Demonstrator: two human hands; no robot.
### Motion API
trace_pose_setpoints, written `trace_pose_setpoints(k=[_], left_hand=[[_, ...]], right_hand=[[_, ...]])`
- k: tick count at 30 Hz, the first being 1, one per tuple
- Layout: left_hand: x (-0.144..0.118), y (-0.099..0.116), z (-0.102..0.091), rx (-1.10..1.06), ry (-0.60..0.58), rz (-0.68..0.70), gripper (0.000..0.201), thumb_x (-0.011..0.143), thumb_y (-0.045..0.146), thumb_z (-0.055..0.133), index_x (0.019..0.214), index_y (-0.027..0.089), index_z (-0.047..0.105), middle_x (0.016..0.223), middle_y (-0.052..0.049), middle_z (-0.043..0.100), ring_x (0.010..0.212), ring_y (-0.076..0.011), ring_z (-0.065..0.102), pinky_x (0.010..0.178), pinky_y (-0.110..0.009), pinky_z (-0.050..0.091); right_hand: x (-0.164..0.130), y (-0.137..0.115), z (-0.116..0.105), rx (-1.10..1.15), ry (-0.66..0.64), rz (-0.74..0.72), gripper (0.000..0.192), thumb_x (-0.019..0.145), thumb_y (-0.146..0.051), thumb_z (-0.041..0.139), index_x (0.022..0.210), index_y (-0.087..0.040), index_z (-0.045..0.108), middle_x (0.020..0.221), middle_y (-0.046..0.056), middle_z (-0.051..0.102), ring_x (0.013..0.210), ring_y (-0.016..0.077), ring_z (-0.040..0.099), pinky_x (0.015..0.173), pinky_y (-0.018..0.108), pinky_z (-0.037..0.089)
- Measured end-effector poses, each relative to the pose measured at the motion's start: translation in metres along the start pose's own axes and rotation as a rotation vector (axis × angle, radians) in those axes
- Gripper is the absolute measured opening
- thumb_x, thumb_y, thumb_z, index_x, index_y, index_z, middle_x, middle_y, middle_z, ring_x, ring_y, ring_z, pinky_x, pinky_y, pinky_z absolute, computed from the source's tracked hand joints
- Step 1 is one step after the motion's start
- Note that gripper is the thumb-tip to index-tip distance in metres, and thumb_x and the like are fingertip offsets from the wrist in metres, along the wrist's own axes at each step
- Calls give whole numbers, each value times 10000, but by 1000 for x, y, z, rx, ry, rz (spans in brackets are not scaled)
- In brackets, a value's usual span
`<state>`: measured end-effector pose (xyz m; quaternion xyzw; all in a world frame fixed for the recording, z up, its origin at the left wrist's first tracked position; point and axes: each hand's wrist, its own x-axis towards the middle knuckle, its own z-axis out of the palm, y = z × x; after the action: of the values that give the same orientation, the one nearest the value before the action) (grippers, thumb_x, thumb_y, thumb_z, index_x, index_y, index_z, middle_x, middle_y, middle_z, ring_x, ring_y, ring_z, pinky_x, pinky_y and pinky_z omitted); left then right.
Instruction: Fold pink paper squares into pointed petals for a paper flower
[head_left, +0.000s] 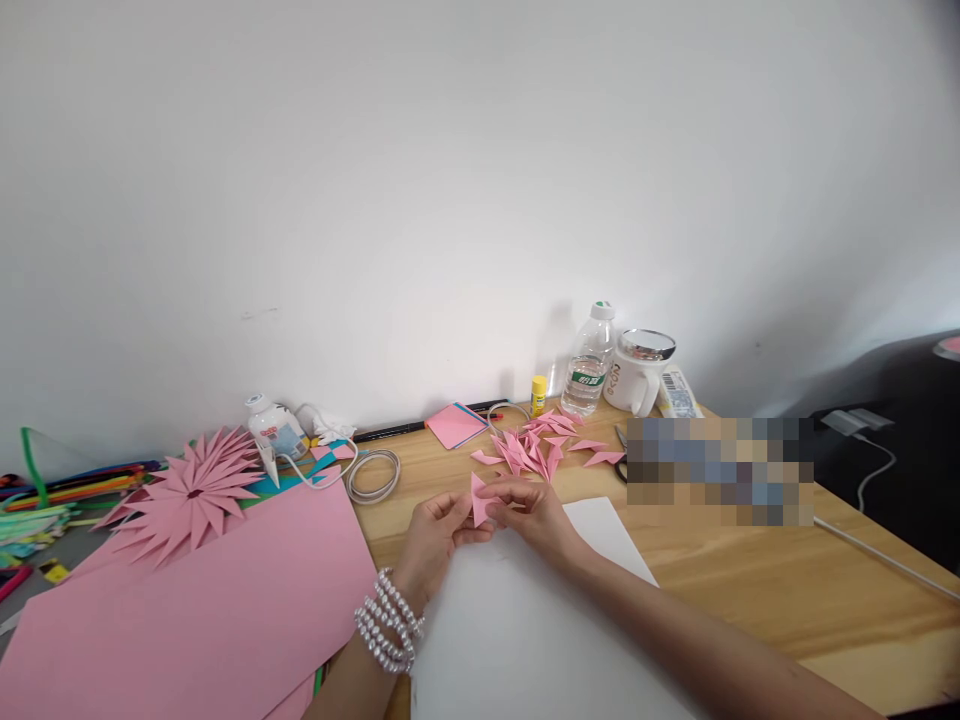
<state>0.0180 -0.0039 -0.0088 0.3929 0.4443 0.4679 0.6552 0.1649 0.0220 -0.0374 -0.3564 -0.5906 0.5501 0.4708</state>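
Observation:
Between both hands is a small folded piece of pink paper [478, 500], held above the far edge of a white sheet [525, 620]. My left hand [439, 530] pinches it from the left side, with a beaded bracelet [390, 622] round the wrist. On the right side, my right hand [529, 510] grips it with thumb and forefinger. Just beyond the hands lies a loose pile of folded pink paper pieces [529, 448]. A pink paper pinwheel shape [196, 490] made of pointed pieces rests at the left, on large pink sheets [225, 620].
Along the wall stand a white bottle [276, 428], a yellow glue stick [538, 396], a water bottle [590, 362] and a mug [643, 372]. A coiled cable [375, 476] and square papers [455, 425] lie nearby. Scissors [621, 455] are partly hidden by a blurred patch. Pipe cleaners [34, 530] lie far left.

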Motion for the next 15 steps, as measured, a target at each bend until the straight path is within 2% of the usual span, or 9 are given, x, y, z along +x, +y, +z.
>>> trace_pose_setpoints(k=[7,15], left_hand=[[-1,0,1,-34,6,-21,280,598,355,687,635,91,601,613,-46,616,611,-162,614,643,-290,494],[-1,-2,-1,-45,-4,-69,253,574,303,715,670,79,645,690,-83,648,666,-165,606,685,-296,485]], right_hand=[[-1,-4,2,40,34,44,206,640,-350,636,633,-152,576,628,1,545,579,112,516,574,252,459],[1,-2,1,37,12,45,241,633,-367,641,664,-167,510,631,1,552,570,127,540,572,265,441]])
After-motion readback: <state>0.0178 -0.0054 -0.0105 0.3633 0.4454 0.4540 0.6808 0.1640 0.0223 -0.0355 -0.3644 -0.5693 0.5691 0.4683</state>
